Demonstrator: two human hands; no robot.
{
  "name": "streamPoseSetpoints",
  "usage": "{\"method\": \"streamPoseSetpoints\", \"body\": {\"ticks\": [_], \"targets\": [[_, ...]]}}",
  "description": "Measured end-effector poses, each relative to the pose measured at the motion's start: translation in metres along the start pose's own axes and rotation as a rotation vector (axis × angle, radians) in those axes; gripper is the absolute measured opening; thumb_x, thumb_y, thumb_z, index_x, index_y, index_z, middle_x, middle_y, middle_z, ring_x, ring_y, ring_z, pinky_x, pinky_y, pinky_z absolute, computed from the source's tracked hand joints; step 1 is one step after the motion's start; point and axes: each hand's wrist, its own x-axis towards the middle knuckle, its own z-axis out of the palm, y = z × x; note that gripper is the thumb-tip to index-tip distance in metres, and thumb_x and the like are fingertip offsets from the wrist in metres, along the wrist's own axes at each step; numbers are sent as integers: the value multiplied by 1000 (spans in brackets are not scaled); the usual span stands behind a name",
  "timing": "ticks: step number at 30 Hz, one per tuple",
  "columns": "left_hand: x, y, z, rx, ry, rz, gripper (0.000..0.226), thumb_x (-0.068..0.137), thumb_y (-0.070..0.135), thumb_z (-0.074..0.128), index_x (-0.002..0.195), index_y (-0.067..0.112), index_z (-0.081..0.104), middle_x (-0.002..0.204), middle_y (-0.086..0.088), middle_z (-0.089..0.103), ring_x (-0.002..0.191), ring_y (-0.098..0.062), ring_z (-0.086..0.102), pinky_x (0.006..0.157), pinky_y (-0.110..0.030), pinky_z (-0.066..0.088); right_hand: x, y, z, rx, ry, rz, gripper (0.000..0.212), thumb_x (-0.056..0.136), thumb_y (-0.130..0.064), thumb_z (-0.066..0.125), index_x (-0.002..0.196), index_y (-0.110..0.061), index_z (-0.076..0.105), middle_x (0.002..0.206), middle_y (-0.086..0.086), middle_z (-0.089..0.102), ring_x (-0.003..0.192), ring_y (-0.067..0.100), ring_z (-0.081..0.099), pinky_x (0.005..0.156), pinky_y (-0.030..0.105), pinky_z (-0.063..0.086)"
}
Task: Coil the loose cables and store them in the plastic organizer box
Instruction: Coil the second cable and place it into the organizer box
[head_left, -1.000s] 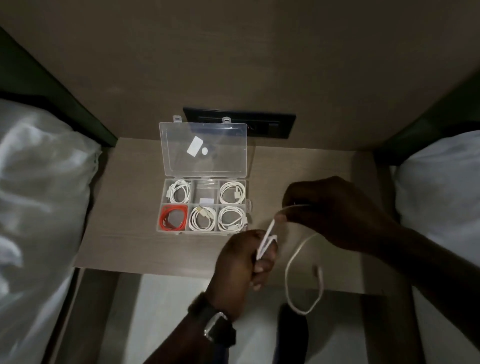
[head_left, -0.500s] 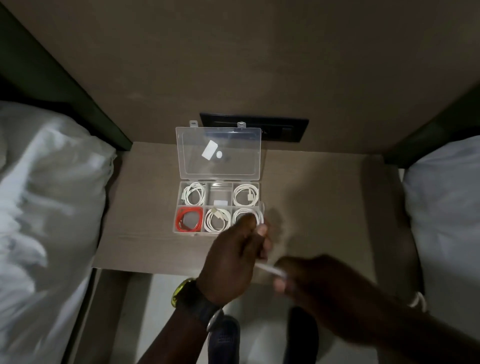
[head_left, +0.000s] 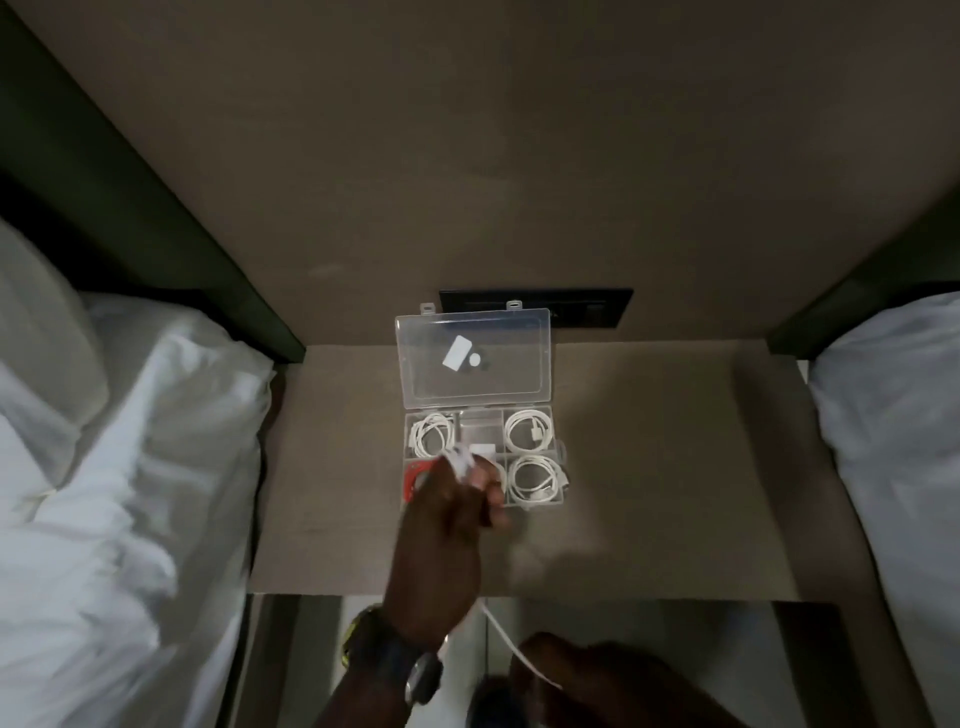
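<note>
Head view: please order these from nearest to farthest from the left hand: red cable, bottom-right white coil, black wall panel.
From the left hand:
1. Red cable, front-left compartment, partly behind the hand.
2. Bottom-right white coil, front-right compartment.
3. Black wall panel, behind the open lid.

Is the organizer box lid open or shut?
Open: the clear lid stands tilted back behind the box, compartments exposed.

Head view — looking steeply down on nightstand (head_left: 649, 467).
</note>
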Motion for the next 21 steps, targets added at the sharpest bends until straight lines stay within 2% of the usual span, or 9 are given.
{"method": "streamPoseSetpoints", "body": {"ticks": [2,3,5,6,9,11,13,17,21], "targets": [[-24,-19,-1,360,-267,-30,39,95,41,39,80,10,58,71,-15,58,63,-21,56,69,-40,57,9,-27,-21,-146,124,112,45,103,-23,23,103,-23,68,105,4,75,87,13,73,79,40,61],[-38,-22,0,354,-347,-99,47,91,51,41,78,10,59,67,-16,57,58,-21,54,57,-46,45,4,-26,-54,-64,81,46,49,105,-24,21,103,-23,70,105,0,73,87,10,73,74,37,62],[-61,-20,-2,189,-389,-294,68,81,72,39,68,9,62,56,-11,56,46,-17,47,47,-30,36,-21,-28,-100,-192,97,-299,34,97,-57,32,98,-43,63,97,-23,68,85,-8,65,67,15,54],[-68,-17,-2,45,-412,-400,69,77,76,41,63,11,61,50,-5,52,42,-15,42,45,-25,31,-23,-18,-124,-98,97,-290,26,90,-64,43,89,-47,62,89,-29,66,80,-11,62,64,8,46],[-66,6,0,-582,-488,-616,47,72,55,70,65,11,58,46,1,43,35,-11,35,38,-19,29,-8,-14,-117,330,122,-131,18,80,-43,70,77,-25,67,62,-11,64,52,-1,55,51,10,39],[-57,15,0,-951,-415,-562,32,80,38,69,70,8,60,50,0,46,37,-11,43,40,-21,40,0,-24,-74,627,76,-77,15,85,-24,69,71,-18,68,51,-5,59,43,8,47,41,18,36],[-44,18,-3,-1159,-202,-439,24,90,27,58,76,8,62,60,-2,55,50,-14,55,49,-26,50,1,-29,-31,757,64,-5,27,93,-15,62,68,-22,70,50,-3,59,43,14,47,42,22,38],[-22,2,-18,-1083,-1,-289,23,82,29,69,88,10,58,75,-2,54,67,-14,55,57,-29,53,-3,-43,13,1033,-15,251,14,88,-18,69,76,-19,76,48,3,61,45,21,55,46,27,44],[-24,-6,-26,-957,-20,-320,26,97,29,44,78,13,52,62,1,41,49,-11,44,43,-26,40,2,-53,17,1167,-67,304,11,81,-18,73,73,-12,77,54,9,66,47,23,62,45,26,46]]}}
